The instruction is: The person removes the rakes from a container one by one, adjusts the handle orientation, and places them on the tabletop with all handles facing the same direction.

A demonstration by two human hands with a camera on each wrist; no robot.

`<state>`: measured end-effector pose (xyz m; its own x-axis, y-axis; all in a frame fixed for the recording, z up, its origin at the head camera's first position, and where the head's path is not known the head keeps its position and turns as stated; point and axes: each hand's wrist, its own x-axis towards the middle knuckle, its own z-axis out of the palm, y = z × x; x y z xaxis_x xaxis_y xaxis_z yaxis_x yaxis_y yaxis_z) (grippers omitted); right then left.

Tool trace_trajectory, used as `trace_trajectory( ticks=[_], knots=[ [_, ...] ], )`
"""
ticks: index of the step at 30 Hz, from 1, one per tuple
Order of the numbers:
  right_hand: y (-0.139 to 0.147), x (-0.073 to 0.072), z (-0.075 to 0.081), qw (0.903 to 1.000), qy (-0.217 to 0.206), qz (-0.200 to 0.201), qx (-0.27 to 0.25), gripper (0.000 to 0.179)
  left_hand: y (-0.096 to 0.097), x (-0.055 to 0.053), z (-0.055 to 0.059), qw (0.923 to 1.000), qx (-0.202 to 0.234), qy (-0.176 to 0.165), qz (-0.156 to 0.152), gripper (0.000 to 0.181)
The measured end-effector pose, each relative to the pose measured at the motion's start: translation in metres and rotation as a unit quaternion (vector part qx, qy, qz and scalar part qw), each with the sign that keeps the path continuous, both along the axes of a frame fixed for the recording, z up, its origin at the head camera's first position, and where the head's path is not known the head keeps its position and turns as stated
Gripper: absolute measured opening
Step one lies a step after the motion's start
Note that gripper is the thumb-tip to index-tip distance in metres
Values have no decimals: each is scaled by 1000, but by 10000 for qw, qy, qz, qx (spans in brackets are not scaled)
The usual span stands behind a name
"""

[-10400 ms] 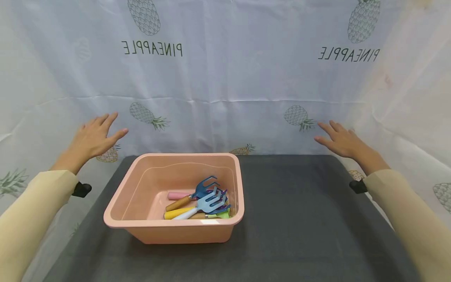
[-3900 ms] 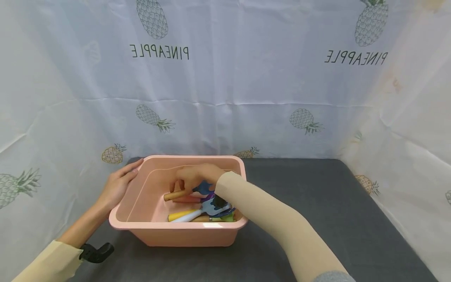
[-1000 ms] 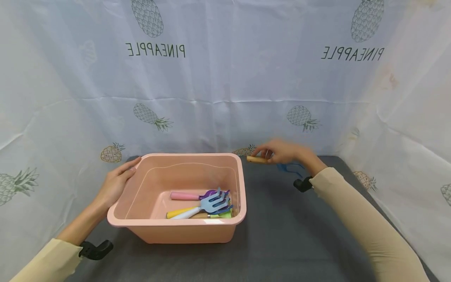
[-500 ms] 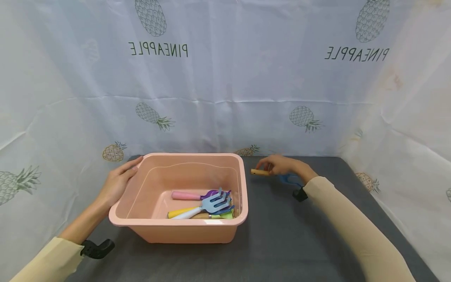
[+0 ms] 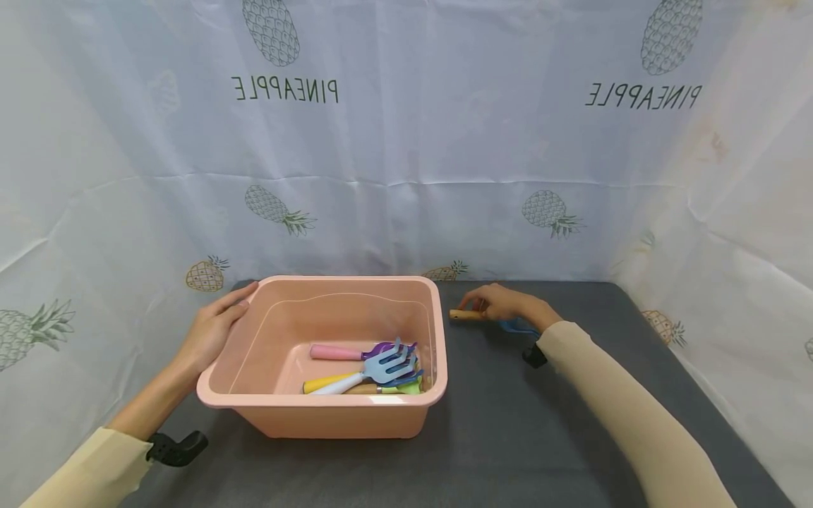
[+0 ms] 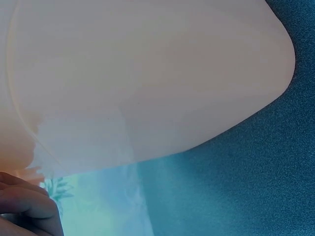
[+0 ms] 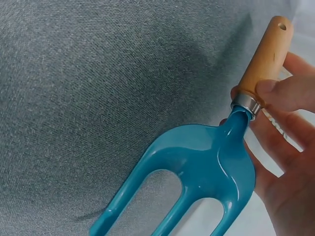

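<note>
My left hand [image 5: 212, 331] grips the left rim of a pink plastic basin [image 5: 330, 420]; in the left wrist view its curled fingers [image 6: 27, 201] show at the bottom left corner. To the right of the basin, my right hand [image 5: 502, 302] holds a garden hand rake with a wooden handle [image 5: 465, 315] and blue tines. The right wrist view shows the thumb and fingers pinching the handle beside its metal collar, with the rake's blue head [image 7: 206, 152] close over the grey cloth. In the head view, the hand and wrist partly hide the head.
Inside the basin lie a light blue hand rake [image 5: 384, 365], a purple tool with a pink handle [image 5: 333, 352], a yellow handle [image 5: 327, 382] and a green-headed tool [image 5: 406, 386]. A grey cloth [image 5: 508, 437] covers the table. Pineapple-printed curtains [image 5: 406, 141] hang behind.
Both hands were raised and apart at first. My left hand came to the basin's rim; my right took the blue hand rake out, carried it right and lowered it toward the table.
</note>
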<state>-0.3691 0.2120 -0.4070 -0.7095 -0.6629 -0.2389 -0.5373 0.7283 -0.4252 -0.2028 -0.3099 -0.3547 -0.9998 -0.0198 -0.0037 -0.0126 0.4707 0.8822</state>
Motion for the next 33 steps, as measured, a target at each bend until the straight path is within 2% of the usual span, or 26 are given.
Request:
trace_trajectory(
  ticks=[9,15,20,25,33],
  knots=[
    [-4,1,-4,9995,273,12,136,62,0,0,0,9999,-137,-52,51,57],
    [-5,-2,-8,9989,397,-141,188,66,0,1,0,9999,-152,-31,48,56],
    [-6,-6,-15,9971,635,-216,359,59,0,0,-1,9999,-116,30,60,56],
    [-11,-7,-21,9927,1042,-127,601,48,0,-1,-1,9999,-83,24,52,56],
    [-12,-4,-24,9886,1358,-146,630,47,-1,-1,-1,9999,-81,-11,61,57]
  ],
)
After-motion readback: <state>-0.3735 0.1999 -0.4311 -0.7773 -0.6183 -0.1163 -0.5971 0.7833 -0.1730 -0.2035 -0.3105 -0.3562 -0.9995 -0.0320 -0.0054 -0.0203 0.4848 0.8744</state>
